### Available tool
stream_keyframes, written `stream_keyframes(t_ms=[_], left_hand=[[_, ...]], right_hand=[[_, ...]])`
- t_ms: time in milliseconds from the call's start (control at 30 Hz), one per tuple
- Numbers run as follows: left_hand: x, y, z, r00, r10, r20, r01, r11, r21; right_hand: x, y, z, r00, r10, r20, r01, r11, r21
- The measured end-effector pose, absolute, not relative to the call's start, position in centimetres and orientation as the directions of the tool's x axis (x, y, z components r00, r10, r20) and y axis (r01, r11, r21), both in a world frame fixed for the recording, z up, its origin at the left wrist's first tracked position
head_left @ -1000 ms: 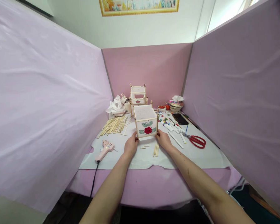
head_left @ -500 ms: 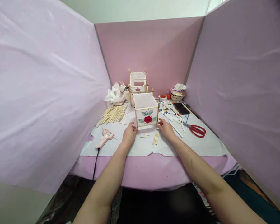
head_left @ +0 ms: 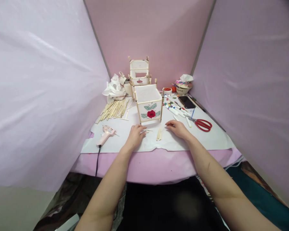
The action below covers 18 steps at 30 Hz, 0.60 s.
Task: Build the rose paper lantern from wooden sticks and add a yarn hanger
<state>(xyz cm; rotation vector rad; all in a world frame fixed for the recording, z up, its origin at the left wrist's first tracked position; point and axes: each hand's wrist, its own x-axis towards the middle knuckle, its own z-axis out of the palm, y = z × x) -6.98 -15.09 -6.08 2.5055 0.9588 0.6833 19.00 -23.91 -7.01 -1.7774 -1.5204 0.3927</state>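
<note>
A square lantern-like box [head_left: 149,110] with a stick frame and white panels stands on the white sheet, a red rose with green leaves on its front. My left hand [head_left: 135,134] is just in front of its near left leg, fingers apart, beside two tiny stick pieces [head_left: 148,131]. On the other side my right hand [head_left: 177,128] hovers or rests near the sheet, fingers extended and holding nothing. Between the hands lie several short sticks [head_left: 159,134] in a row. Both hands are apart from the box.
To the left lie a pink glue gun [head_left: 107,134] with a black cord and a pile of sticks [head_left: 113,109]. Behind stands a second stick frame [head_left: 139,72]. Red-handled scissors [head_left: 203,125], markers [head_left: 173,110], a phone [head_left: 187,102] and a bowl [head_left: 182,90] are on the right.
Both hands have let go of the box's lower corners and drawn back toward me, the right one also outward. The box stays standing. The camera view has tilted down.
</note>
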Motion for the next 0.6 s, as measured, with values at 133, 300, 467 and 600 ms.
stream_keyframes(t_ms=[133, 300, 467, 600], left_hand=[[-6.2, -14.3, -6.6, 0.687, 0.661, 0.302, 0.525, -0.739, 0.422], [-4.3, -14.1, -6.9, 0.755, 0.597, 0.272, 0.503, -0.793, 0.344], [-4.2, -15.9, -6.4, 0.721, 0.654, 0.228, 0.627, -0.756, 0.189], [-4.4, -17.2, -5.5, 0.678, 0.724, 0.127, 0.711, -0.689, 0.139]], right_hand=[[19.2, -23.7, -7.4, 0.208, 0.951, 0.227, 0.695, 0.019, -0.719], [19.1, -23.5, -7.9, 0.2, 0.95, 0.239, 0.699, 0.032, -0.714], [19.1, -23.5, -8.0, 0.214, 0.953, 0.216, 0.708, 0.001, -0.706], [19.0, -23.6, -7.8, 0.215, 0.955, 0.205, 0.718, -0.012, -0.696]])
